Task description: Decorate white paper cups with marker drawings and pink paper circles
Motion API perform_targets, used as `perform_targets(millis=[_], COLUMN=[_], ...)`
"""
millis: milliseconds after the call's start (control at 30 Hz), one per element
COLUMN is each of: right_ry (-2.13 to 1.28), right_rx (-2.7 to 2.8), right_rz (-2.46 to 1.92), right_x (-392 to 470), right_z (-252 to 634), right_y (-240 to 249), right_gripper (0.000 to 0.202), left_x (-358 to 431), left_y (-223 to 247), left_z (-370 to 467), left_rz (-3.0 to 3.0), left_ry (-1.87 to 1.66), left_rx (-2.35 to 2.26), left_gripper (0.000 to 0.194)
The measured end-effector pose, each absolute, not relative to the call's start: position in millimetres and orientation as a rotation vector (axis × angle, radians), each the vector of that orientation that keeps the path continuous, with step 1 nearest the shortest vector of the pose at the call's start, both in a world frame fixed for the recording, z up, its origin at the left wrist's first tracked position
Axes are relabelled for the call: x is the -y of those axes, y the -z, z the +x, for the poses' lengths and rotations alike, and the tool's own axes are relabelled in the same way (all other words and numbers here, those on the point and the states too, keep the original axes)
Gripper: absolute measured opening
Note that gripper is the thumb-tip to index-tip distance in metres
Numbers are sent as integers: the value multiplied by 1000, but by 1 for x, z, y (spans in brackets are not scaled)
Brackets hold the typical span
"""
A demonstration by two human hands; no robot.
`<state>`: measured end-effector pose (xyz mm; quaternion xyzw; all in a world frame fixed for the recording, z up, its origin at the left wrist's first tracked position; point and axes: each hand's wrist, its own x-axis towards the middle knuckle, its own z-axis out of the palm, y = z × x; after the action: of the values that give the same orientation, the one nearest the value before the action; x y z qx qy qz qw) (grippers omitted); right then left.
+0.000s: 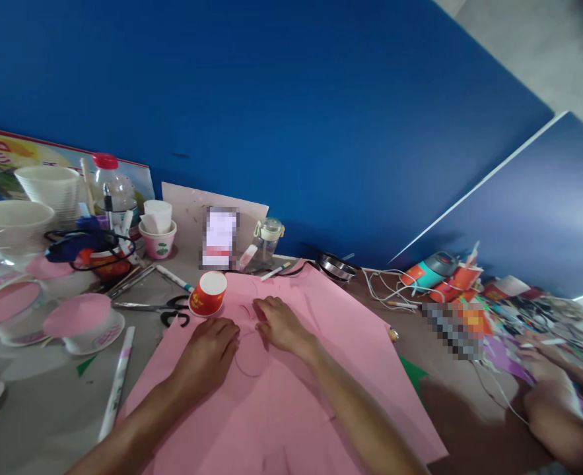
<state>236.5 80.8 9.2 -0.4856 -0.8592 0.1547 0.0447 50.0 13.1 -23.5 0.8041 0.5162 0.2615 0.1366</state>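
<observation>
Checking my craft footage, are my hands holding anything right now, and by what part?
Nothing is gripped. The left hand and right hand both rest palm-down on the pink paper sheet, near its upper middle, by the drawn circle.

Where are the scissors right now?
The scissors lie on the table left of the pink paper, beside the red cup, just beyond the left hand.

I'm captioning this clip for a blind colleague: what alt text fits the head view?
Two bare hands, left hand and right hand, rest flat on a pink paper sheet with pencilled curves, on a cluttered craft table. A red paper cup and scissors lie just beyond the left hand.
</observation>
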Motion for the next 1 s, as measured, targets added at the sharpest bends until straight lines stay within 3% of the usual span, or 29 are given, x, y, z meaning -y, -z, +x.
perform_targets(millis=[267, 467, 600, 733, 833, 1000], right_ry=[-402, -620, -1240, -1689, -1810, -1775], right_rx=[2448, 2291, 1672, 1195, 1071, 873], right_rz=[-1814, -1869, -1636, -1459, -1357, -1171], right_x=[-69, -59, -69, -78, -78, -74], right_z=[248, 238, 233, 234, 235, 231], right_y=[-21, -21, -9, -3, -4, -6], right_gripper=[27, 68, 79, 58, 44, 40], left_x=[-12, -11, -12, -13, -13, -14], left_y=[23, 25, 29, 32, 33, 34], left_z=[50, 50, 50, 51, 51, 50], left_rz=[2323, 2359, 2404, 2447, 2450, 2387], left_ry=[-777, -793, -761, -728, -748, -801], left_rx=[-1511, -1493, -1514, -1524, -1524, -1504], left_gripper=[21, 22, 23, 25, 27, 26])
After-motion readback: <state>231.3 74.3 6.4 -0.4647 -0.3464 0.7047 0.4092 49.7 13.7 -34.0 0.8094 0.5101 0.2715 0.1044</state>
